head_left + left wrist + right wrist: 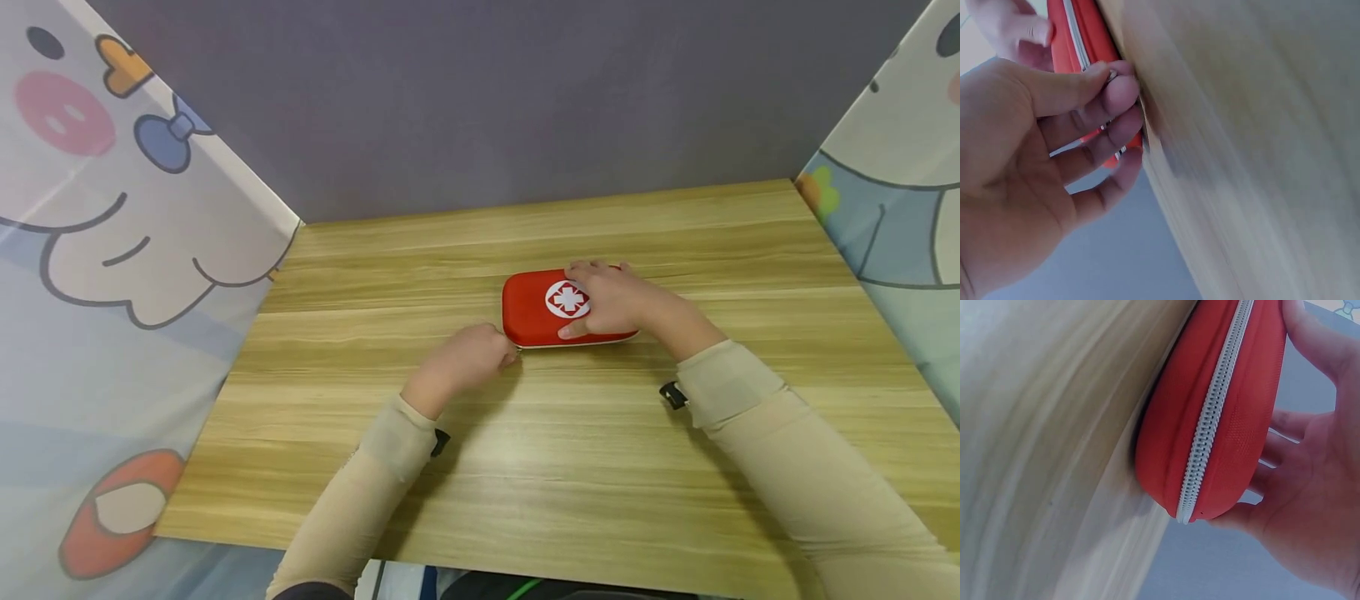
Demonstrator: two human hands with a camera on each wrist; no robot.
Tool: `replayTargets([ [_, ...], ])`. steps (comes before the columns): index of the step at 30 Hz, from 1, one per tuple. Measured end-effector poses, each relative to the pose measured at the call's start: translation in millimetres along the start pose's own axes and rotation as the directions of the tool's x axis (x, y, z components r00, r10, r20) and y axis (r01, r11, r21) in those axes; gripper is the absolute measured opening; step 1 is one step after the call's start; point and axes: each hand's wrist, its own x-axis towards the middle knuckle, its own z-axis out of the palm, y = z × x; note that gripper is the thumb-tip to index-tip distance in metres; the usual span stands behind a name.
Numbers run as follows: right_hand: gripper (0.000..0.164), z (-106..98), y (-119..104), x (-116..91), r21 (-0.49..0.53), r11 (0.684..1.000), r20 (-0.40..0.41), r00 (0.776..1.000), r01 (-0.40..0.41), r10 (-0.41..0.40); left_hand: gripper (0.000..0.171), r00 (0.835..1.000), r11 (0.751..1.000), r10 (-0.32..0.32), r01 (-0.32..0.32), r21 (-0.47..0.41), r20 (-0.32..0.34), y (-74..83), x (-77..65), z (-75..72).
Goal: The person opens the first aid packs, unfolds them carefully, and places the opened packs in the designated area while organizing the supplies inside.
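Note:
A red first-aid case (528, 304) with a white cross emblem lies flat on the wooden table. My right hand (611, 298) holds it from above near its right end, thumb on the front side and fingers over the back. At the front left corner my left hand (471, 357) pinches a small metal zipper pull (1112, 75) between thumb and index finger. The other left fingers curl loosely beside the case's end. A pale zipper (1205, 428) runs round the case's side, its teeth meshed at the right end. Part of the lid is hidden under the right hand.
The wood-grain table (360, 292) backs onto a grey panel (480, 108). Cartoon-printed sheets hang at the left (150, 275) and right. Dark items and a green cord (525, 588) show below the table's front edge.

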Motion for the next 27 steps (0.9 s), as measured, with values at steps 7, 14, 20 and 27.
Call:
replayTargets([
  [7,0.104,-1.2,-2.4,-1.8,0.000,1.000,-0.009,1.000,0.005,-0.005,0.023,0.999,0.952,-0.003,-0.011,0.307,0.043,18.2,-4.5,3.2],
  [14,0.104,0.4,-2.6,-0.5,-0.008,1.000,-0.015,1.000,0.010,-0.011,0.023,0.999,0.925,0.017,-0.035,0.379,0.050,31.3,-3.4,1.7],
  [20,0.104,0.6,-3.1,-1.3,-0.013,1.000,-0.015,1.000,-0.002,0.002,0.022,0.998,0.925,0.036,-0.054,0.377,0.054,38.9,3.4,3.3],
  [27,0.104,1.0,-4.0,-3.3,-0.007,1.000,-0.013,1.000,-0.005,0.005,0.022,0.996,0.932,0.078,-0.092,0.352,0.052,44.5,10.4,6.8],
])
